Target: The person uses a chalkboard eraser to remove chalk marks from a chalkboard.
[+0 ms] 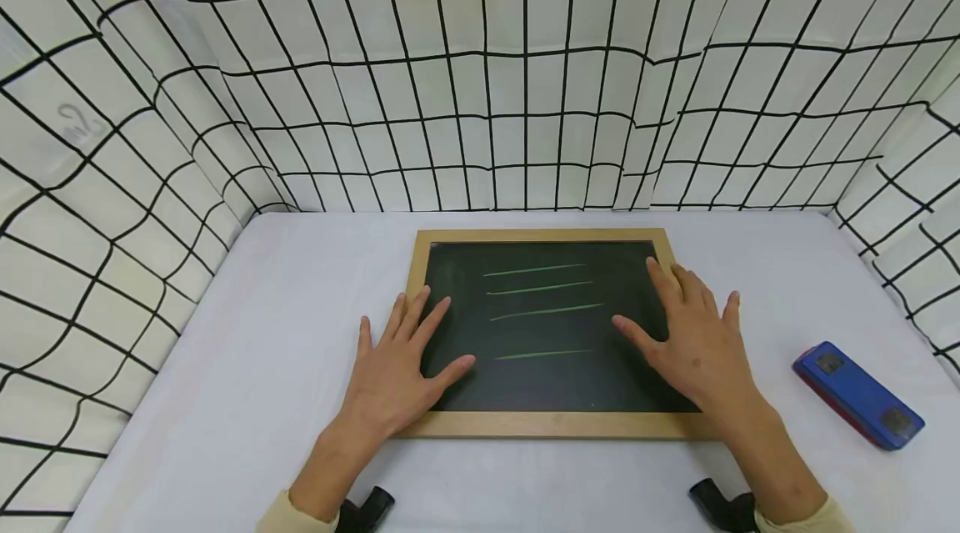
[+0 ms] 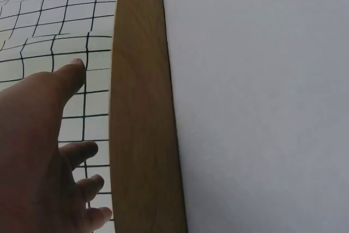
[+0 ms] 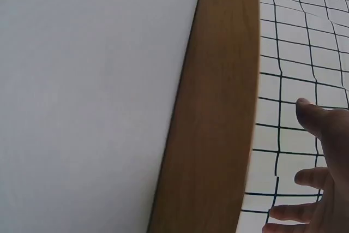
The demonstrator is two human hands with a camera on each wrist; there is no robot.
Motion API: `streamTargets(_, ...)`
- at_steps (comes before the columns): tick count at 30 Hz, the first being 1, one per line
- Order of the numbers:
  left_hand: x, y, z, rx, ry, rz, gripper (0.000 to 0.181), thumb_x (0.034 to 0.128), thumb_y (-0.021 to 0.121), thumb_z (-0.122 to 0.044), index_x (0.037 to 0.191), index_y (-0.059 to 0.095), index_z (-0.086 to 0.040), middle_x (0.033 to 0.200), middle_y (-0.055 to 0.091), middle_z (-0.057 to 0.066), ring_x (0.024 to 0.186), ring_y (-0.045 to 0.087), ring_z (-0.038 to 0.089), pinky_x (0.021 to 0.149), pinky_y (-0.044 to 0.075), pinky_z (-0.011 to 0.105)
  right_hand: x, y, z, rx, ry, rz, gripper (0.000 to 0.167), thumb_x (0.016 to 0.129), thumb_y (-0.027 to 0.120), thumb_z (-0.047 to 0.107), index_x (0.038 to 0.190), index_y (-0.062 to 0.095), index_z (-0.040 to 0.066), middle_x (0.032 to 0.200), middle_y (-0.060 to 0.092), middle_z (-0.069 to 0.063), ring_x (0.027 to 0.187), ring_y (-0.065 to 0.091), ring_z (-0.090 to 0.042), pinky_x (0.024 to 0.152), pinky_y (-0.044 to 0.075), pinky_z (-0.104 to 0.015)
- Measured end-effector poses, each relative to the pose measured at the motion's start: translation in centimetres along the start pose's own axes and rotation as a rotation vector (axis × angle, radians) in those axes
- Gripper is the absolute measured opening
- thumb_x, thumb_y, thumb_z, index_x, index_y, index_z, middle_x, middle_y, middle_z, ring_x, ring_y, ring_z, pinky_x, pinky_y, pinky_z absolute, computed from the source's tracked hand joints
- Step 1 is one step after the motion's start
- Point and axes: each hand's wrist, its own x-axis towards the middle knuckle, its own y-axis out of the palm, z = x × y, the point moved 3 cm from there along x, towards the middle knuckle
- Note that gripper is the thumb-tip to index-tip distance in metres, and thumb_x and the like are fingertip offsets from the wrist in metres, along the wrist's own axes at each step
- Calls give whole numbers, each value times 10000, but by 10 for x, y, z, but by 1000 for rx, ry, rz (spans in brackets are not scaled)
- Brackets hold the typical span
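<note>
A small chalkboard [image 1: 540,387] with a light wooden frame lies flat on the white table. Several short green chalk lines [image 1: 546,310] run roughly level across its middle. My left hand [image 1: 397,370], fingers spread and holding nothing, is over the board's left side. Over the right side is my right hand [image 1: 697,341], also spread and without anything in it. Both wrist views show the fingers of the left hand [image 2: 32,140] and right hand [image 3: 332,173] apart from the wooden frame's edge. The board's writing surface is hidden in those views.
To the right of the board lies a blue block with a red underside [image 1: 858,395], like a chalkboard eraser. White walls with a black grid [image 1: 495,82] enclose the table [image 1: 300,283] at the back and sides.
</note>
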Motion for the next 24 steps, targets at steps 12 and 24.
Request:
streamTargets(12,-3,-3,11,-103,-20,9,793,973,594,-654,1634,356,-288,1747,264,40,1623,240,347,1237,160,767,-8,-18,-22,57,49,-82,721,999,668,449,1550,448,39,1468,511,-333,1341,473,-556,1151,321,-706)
streamTargets(24,-6,-4,24,-201,26,7,660,1039,620,-438,1617,398,-210,1726,300,104,1583,317,396,1236,309,671,-19,-29,-60,47,93,-98,632,999,684,377,1490,511,19,1434,532,-343,1236,527,-601,925,469,-741)
